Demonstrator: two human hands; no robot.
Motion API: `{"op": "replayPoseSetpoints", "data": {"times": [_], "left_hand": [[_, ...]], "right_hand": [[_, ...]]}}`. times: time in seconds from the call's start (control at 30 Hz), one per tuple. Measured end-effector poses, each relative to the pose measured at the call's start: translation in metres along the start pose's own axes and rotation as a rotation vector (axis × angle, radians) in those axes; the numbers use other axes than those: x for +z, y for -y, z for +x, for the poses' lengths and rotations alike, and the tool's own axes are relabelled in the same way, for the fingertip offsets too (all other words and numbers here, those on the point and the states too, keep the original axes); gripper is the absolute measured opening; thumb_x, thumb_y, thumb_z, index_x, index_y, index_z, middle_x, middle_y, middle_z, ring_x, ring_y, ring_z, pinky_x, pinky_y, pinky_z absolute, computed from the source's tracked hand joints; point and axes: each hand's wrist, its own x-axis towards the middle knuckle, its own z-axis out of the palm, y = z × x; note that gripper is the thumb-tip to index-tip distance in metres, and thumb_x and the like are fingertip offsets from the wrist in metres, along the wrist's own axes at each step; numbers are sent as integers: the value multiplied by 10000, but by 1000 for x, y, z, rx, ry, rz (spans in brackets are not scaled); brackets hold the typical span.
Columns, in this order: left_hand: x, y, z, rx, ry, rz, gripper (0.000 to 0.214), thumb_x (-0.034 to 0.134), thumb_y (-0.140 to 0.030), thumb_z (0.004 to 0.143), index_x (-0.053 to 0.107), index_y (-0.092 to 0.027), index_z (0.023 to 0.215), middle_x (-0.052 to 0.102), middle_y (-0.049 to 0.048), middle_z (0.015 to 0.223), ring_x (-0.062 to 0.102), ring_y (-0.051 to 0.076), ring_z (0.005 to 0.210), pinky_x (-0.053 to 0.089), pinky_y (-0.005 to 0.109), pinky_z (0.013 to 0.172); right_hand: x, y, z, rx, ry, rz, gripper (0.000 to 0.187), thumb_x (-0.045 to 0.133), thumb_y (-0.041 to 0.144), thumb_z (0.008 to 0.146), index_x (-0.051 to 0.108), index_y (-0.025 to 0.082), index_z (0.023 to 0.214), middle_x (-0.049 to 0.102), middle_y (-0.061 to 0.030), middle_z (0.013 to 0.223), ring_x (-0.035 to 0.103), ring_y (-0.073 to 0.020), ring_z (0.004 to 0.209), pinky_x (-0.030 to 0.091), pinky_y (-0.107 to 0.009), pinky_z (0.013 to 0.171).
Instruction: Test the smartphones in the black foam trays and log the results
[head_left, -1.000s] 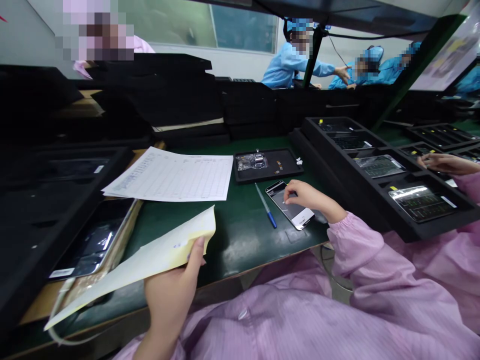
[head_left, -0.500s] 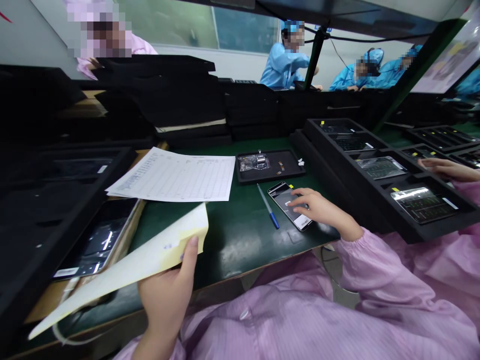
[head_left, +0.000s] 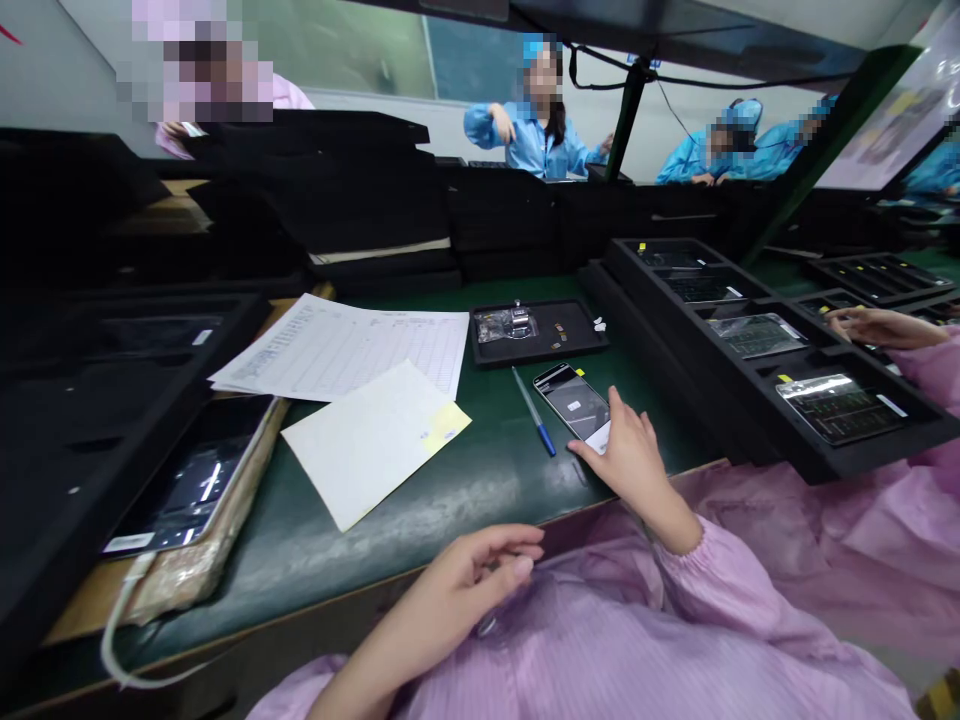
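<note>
A smartphone (head_left: 574, 402) with its screen lit lies slanted on the green table, a small yellow tab at its top edge. My right hand (head_left: 630, 455) grips its lower end, thumb at the near left edge and fingers along the right edge. Left of the phone is a blue-capped pen (head_left: 534, 412). My left hand (head_left: 484, 575) hovers by the table's front edge, empty, with loosely curled fingers apart from the thumb. In front of it lies a pale yellow paper sheet (head_left: 367, 440), overlapping a printed form (head_left: 352, 345).
A small black tray (head_left: 540, 350) holds a bagged metal piece and tiny parts. At right, a black foam tray (head_left: 757, 370) carries several phones; a co-worker's hand (head_left: 885, 328) is beside it. A cabled tablet (head_left: 199, 470) lies left. Stacked black trays (head_left: 360, 190) line the back.
The yellow sheet has left my left hand and now lies on the table. That hand has moved right, toward my body. My right hand has shifted from the screen to the phone's lower edges.
</note>
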Motion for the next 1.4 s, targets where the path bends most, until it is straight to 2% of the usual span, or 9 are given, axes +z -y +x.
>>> {"op": "replayPoseSetpoints", "data": {"times": [0.17, 0.3, 0.4, 0.53, 0.7, 0.8, 0.93, 1.13, 1.4], "left_hand": [[5, -1, 29, 63, -64, -191, 388, 690, -468, 836, 711, -208, 1122, 722, 127, 1109, 675, 217, 927, 512, 301, 727], [21, -9, 57, 45, -100, -513, 546, 678, -513, 839, 611, -169, 1258, 637, 196, 1271, 662, 290, 1056, 524, 403, 846], [38, -20, 65, 103, -126, -721, 658, 546, -643, 875, 518, -204, 1364, 554, 186, 1404, 558, 324, 1266, 465, 489, 1009], [44, -31, 56, 323, -288, -943, 760, 349, -762, 881, 565, -181, 1321, 629, 152, 1323, 565, 329, 1265, 461, 484, 1046], [10, -38, 27, 302, -306, -1060, 869, 270, -774, 885, 599, -77, 1287, 681, 202, 1214, 592, 367, 1225, 466, 528, 1043], [-5, -40, 13, 375, -282, -1098, 807, 295, -717, 916, 584, -72, 1306, 674, 198, 1239, 588, 344, 1236, 444, 509, 1071], [-5, -40, 6, 506, -272, -1121, 776, 275, -702, 928, 593, -101, 1301, 695, 174, 1195, 613, 340, 1198, 441, 531, 1069], [-1, -41, 1, 573, -268, -1108, 806, 222, -729, 919, 630, -122, 1257, 710, 145, 1142, 638, 331, 1140, 462, 552, 1046], [1, -35, 6, 706, -381, -1044, 801, 227, -760, 899, 687, -164, 1170, 720, 121, 1092, 668, 291, 1058, 516, 486, 989]], "right_hand": [[-9, 7, 12, 103, 2, 22, 866, 736, 351, 723, 375, 24, 1440, 667, -277, 1085, 604, -440, 1038, 479, -575, 859], [-19, 3, 18, 260, 163, 421, 834, 736, 432, 716, 398, 144, 1422, 697, -141, 1015, 659, -320, 940, 524, -470, 818], [-24, 21, 3, 234, 333, 703, 791, 724, 430, 741, 379, 187, 1410, 699, -81, 998, 668, -252, 907, 532, -430, 841], [-38, 64, -29, 56, 298, 758, 916, 791, 474, 725, 323, 214, 1469, 597, -157, 1305, 561, -313, 1209, 439, -507, 1037], [-52, 85, -46, -81, 370, 1099, 788, 619, 597, 887, 256, 299, 1520, 498, -140, 1458, 488, -291, 1327, 437, -479, 1057], [-41, 91, -48, 39, 598, 1360, 656, 705, 577, 835, 461, 286, 1371, 633, -120, 1278, 621, -263, 1138, 526, -415, 912], [-23, 107, -56, 158, 880, 1521, 380, 827, 496, 734, 646, 221, 923, 716, -42, 806, 681, -191, 748, 535, -293, 635], [-19, 118, -64, 240, 889, 1449, 397, 787, 549, 744, 647, 178, 754, 742, -76, 709, 576, -120, 489, 372, -211, 424], [-16, 125, -60, 272, 811, 1474, 428, 793, 559, 730, 624, 184, 846, 714, -31, 694, 491, -79, 445, 303, -189, 386]]}}
